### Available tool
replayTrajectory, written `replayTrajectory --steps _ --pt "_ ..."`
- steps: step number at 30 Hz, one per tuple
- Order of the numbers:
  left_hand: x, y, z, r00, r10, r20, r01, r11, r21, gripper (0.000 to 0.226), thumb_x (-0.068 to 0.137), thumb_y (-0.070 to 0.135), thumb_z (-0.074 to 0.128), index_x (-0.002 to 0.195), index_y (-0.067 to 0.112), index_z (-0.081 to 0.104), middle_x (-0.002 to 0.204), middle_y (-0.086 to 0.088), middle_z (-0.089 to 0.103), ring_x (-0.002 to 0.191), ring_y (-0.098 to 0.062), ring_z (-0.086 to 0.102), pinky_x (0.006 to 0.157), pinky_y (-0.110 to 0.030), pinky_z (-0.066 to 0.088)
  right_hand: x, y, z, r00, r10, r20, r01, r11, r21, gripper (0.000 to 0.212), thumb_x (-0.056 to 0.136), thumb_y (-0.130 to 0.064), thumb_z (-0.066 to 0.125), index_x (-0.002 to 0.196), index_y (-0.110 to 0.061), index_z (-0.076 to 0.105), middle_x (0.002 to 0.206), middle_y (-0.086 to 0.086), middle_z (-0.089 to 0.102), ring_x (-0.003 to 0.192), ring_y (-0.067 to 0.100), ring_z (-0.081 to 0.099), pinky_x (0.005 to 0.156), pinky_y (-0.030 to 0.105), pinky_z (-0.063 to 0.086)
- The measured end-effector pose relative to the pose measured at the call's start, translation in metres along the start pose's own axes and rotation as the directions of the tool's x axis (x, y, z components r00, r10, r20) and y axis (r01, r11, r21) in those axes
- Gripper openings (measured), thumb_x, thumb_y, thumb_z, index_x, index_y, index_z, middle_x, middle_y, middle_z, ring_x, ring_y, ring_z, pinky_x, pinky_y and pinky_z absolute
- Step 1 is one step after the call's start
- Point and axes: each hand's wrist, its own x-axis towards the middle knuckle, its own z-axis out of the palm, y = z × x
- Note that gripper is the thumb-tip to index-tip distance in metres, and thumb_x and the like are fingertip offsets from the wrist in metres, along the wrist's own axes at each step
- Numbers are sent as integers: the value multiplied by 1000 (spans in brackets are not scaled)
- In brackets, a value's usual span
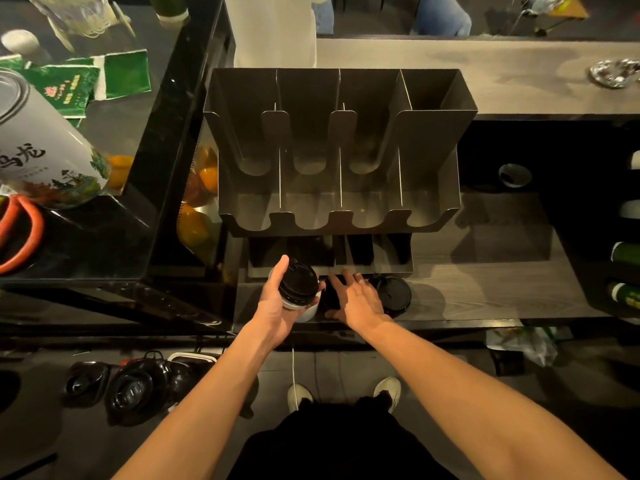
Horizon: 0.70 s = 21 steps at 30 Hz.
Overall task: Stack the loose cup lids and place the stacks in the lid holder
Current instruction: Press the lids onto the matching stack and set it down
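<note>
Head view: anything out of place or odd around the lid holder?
Yes. Black plastic dish-like pieces lie scattered on the floor at lower left; lids or bowls, I cannot tell. The grey metal lid holder stands upright, nothing spilled.

Large black brush characters 乌龙 on the side of the white canister at left, the first partly cut off at the edge. Red logo and small yellow print on green packets, too blurred to read.
</note>
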Motion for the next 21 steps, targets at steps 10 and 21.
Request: replayTrajectory --steps 10,21 --pt "3 -2 0 1000 0 -9 0 1000 -13 77 80 53 69 140 9 46 124 -24 68 111 -39 69 95 -46 53 -7 -2 9 999 20 -41 -19 999 33 90 93 -54 59 160 -25 7 166 14 4 152 36 12 121 45 21" --pt "6 -3 -1 1000 2 1 -2 1000 -14 79 81 53 70 141 10 44 127 -24 66 109 -39 69 94 -46 54 -6 -2 6 997 24 -80 -20 998 59 71 99 -46 57 157 -23 24 161 12 25 146 34 28 108 43 42"
